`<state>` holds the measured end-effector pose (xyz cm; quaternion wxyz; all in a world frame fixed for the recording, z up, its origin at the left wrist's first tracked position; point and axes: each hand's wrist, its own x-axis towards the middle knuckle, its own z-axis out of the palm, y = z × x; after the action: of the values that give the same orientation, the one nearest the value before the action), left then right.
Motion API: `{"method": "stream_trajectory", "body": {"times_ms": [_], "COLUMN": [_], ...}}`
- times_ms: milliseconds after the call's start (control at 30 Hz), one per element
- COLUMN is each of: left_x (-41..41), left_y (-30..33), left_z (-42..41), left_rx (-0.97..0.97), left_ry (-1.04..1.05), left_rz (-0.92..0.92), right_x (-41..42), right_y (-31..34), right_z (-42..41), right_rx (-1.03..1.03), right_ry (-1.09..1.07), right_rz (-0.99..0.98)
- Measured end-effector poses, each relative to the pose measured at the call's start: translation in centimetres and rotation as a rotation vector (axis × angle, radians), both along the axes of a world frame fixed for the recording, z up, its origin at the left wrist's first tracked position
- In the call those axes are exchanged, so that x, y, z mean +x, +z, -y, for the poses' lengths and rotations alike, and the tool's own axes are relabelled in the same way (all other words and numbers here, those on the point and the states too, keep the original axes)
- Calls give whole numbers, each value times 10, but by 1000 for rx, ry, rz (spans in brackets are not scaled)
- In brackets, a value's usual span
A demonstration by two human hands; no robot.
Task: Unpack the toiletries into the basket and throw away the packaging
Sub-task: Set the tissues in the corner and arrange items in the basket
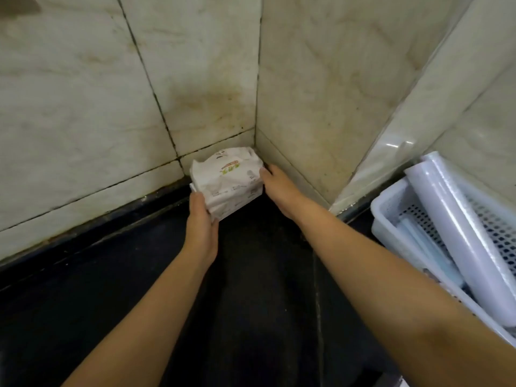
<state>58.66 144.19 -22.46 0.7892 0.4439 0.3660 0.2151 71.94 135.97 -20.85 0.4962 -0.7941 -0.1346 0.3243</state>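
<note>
Both hands clasp a white tissue pack (227, 181) in the tiled corner: left hand (201, 219) on its near end, right hand (275, 182) on its side. It sits on the black bench (251, 275); stained marble tiles (83, 93) rise behind, and a white basket (391, 219) stands right.

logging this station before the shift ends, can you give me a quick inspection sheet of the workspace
surface: dark counter, bare apart from the job's things
job's things: white tissue pack in the corner of the walls; white basket at right holding a plastic-wrapped roll and flat packets
clutter: nothing seen
hands: left hand on the pack's near left end, right hand on its right side; pack between both
cables: nothing seen
surroundings: tiled walls, stained near the corner, dark grime along the joints
</note>
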Motion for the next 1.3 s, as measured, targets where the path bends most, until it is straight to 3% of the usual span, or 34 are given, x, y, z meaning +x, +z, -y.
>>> {"method": "stream_trajectory", "body": {"times_ms": [167, 267, 333, 433, 533, 633, 800, 933, 1133, 1300], "left_x": [-27, -24, -8, 27, 66, 101, 149, 178, 199, 211], "left_y": [1, 17, 29, 43, 42, 33, 19, 14, 5, 0], "left_z": [52, 105, 140, 196, 237, 254, 270, 276, 277, 281], "left_rx": [239, 467, 620, 800, 874, 913, 995, 1046, 1084, 1118], "left_ry": [85, -97, -270, -561, -762, -856, -924, -935, -1007, -1340], "left_rz": [-222, -33, 96, 197, 210, 136, 0, -60, -122, -239], "right_x": [-58, -52, -32, -11, -4, 2, 18, 26, 39, 43], "right_y": [26, 43, 41, 21, -6, -11, -12, -21, -29, -17], "right_z": [138, 232, 283, 327, 339, 336, 334, 342, 346, 348], "right_rx": [197, 188, -18, -473, -585, -626, -782, -862, -794, -698], "right_ry": [140, -267, -468, -341, -182, -173, -36, 58, 142, 219], "right_rz": [-15, 190, 348, 386, 404, 442, 346, 406, 358, 278]}}
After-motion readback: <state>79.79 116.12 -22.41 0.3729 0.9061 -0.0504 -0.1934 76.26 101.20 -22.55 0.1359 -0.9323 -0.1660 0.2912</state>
